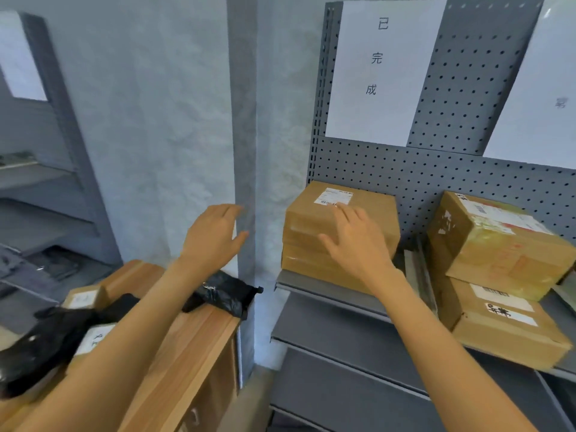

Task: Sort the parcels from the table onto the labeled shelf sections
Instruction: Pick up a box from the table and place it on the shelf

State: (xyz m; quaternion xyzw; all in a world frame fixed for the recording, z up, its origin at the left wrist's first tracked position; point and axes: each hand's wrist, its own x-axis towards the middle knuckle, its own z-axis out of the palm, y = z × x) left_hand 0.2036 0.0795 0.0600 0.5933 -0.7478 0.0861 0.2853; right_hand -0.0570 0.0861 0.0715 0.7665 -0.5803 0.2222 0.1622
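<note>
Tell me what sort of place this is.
Probably a parcel sorting or mailroom area: grey pegboard shelving carries paper section signs, taped cardboard parcels with shipping labels sit on the shelf, and more parcels wait on a wooden table.

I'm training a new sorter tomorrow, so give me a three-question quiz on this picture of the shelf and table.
1. True or false: the right hand grips the top box with curled fingers.
2. What lies on the wooden table besides the small boxes? A) black bags B) glass bottles C) folded towels
3. Fill in: the boxes under the right hand stand on the shelf below a white ______ with three printed characters.

Key
1. False: its fingers lie spread and straight over the box.
2. A: black bags.
3. Sheet: the paper sheet hangs on the pegboard.
</note>
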